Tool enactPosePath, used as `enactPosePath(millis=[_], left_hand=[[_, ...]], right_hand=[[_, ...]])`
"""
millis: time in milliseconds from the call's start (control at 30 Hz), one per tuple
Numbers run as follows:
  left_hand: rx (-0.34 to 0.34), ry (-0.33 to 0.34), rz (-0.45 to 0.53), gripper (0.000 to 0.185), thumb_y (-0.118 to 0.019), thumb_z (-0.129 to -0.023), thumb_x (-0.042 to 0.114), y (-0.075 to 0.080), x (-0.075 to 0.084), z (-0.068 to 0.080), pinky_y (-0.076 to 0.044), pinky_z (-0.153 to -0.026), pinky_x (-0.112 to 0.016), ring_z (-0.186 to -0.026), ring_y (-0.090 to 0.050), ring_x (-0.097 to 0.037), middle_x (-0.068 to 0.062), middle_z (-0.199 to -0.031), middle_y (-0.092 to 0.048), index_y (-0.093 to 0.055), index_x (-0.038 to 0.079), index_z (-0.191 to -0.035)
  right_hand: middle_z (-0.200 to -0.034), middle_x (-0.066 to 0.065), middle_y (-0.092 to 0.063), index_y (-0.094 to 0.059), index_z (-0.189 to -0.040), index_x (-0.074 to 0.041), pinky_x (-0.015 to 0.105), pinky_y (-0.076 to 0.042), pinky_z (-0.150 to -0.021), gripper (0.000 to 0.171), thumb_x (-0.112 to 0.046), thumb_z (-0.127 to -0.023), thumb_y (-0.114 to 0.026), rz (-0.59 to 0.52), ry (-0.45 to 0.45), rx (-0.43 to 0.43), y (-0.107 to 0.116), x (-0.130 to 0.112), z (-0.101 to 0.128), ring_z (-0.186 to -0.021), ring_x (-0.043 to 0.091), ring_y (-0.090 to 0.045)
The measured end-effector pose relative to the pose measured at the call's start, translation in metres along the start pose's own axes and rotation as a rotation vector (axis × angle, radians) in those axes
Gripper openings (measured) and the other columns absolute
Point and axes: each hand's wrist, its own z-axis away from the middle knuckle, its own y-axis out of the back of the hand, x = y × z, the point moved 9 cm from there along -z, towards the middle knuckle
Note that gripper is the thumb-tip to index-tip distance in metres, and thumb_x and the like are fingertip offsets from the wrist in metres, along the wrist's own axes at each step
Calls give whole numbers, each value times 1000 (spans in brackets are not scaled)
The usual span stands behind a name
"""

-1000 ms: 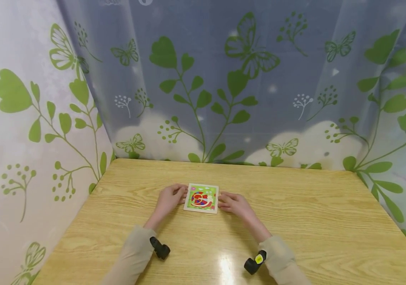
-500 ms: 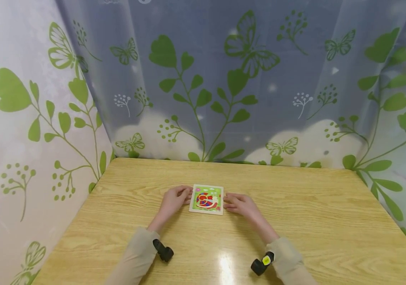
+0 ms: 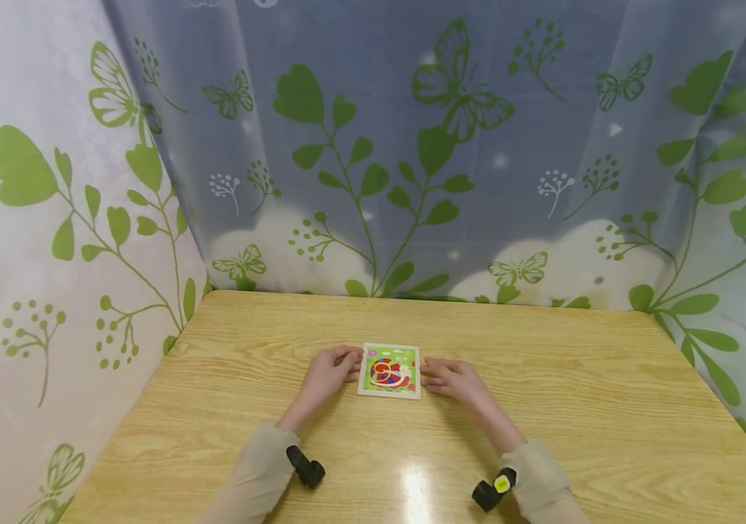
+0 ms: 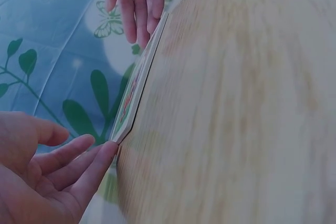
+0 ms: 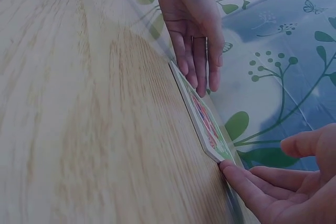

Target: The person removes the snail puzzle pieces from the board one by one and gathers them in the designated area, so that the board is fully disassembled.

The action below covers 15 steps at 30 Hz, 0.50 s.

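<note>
The puzzle board [image 3: 389,370] lies flat between both hands, fingertips touching.

Small square puzzle board [image 3: 389,370] between the left hand [image 3: 329,373] and right hand [image 3: 456,379]: bright green face, pale rim, red-and-blue spiral snail printed at centre. Wooden table [image 3: 608,422] under both hands: light yellow-tan, darker grain streaks. Curtain backdrop [image 3: 412,145] beyond the fingertips: grey-blue and white, patterned with green leaves, stems and butterflies. Sleeves [image 3: 255,473] behind the wrists: plain beige.

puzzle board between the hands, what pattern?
Red spiral snail on green, on the puzzle board; head view.
</note>
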Motion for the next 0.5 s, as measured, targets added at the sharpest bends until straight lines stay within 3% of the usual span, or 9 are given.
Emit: enactPosePath(millis=[500], left_hand=[[-26, 0, -21, 28, -49, -96, 20, -13, 5, 5, -56, -73, -27, -94, -65, -23, -15, -107, -65, -62, 3, -115]], right_hand=[[-127, 28, -50, -41, -131, 12, 36, -49, -92, 50, -25, -98, -44, 29, 14, -17, 12, 2, 10, -110, 34, -57]])
